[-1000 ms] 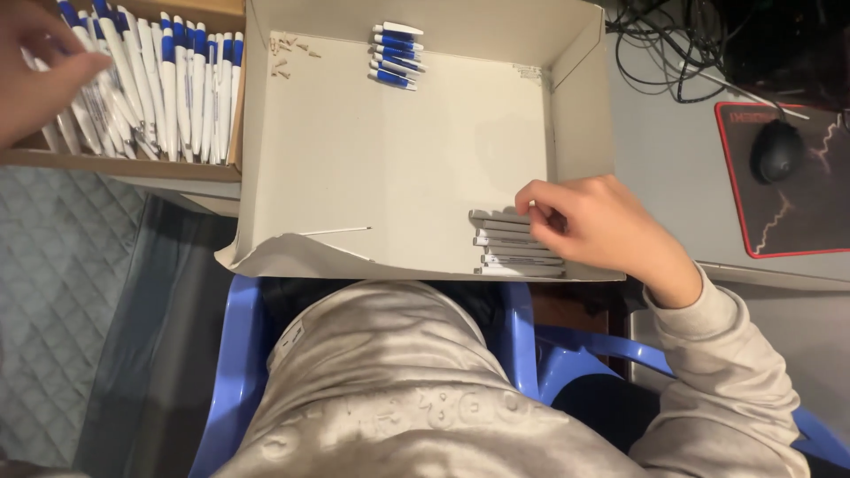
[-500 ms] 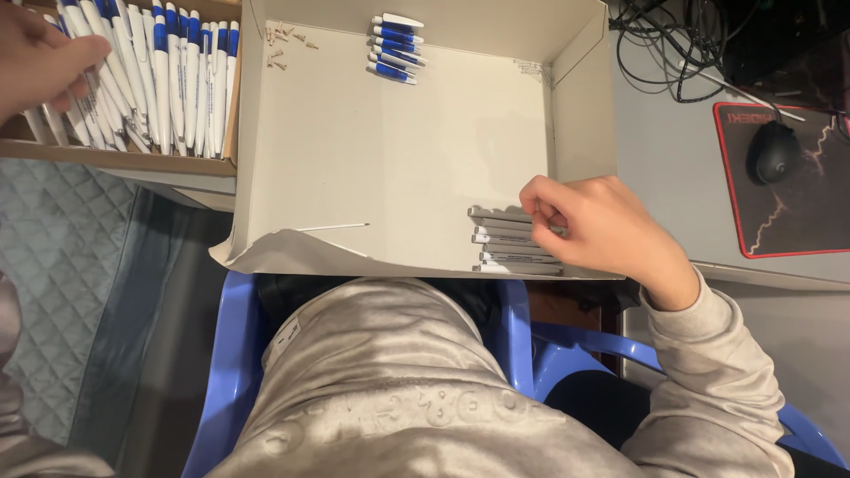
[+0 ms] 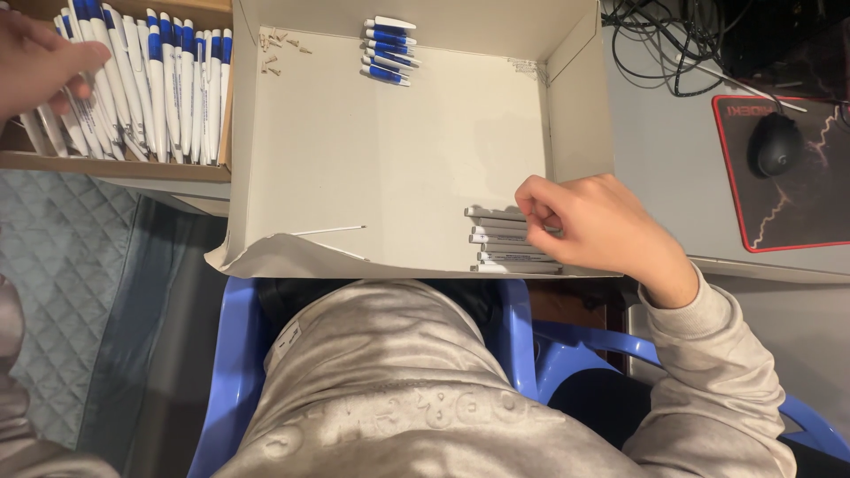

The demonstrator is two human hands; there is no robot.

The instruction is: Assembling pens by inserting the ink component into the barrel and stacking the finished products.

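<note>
1. Cardboard walls of the open box [image 3: 575, 97] frame my right hand [image 3: 602, 226], whose curled fingers pinch the top of the grey pen stack [image 3: 509, 241] in the box's near right corner.
2. My left hand [image 3: 40, 62] rests loosely closed on the white-and-blue pens [image 3: 150, 84] in the wooden tray [image 3: 115, 165]; I cannot tell whether it grips one.
3. More blue pens [image 3: 390, 50] lie at the box's far wall.
4. Beside the box, a mouse [image 3: 776, 143] sits on the counter [image 3: 664, 177].

Open white cardboard box [image 3: 398, 177] centre, wooden tray [image 3: 115, 165] left
</note>
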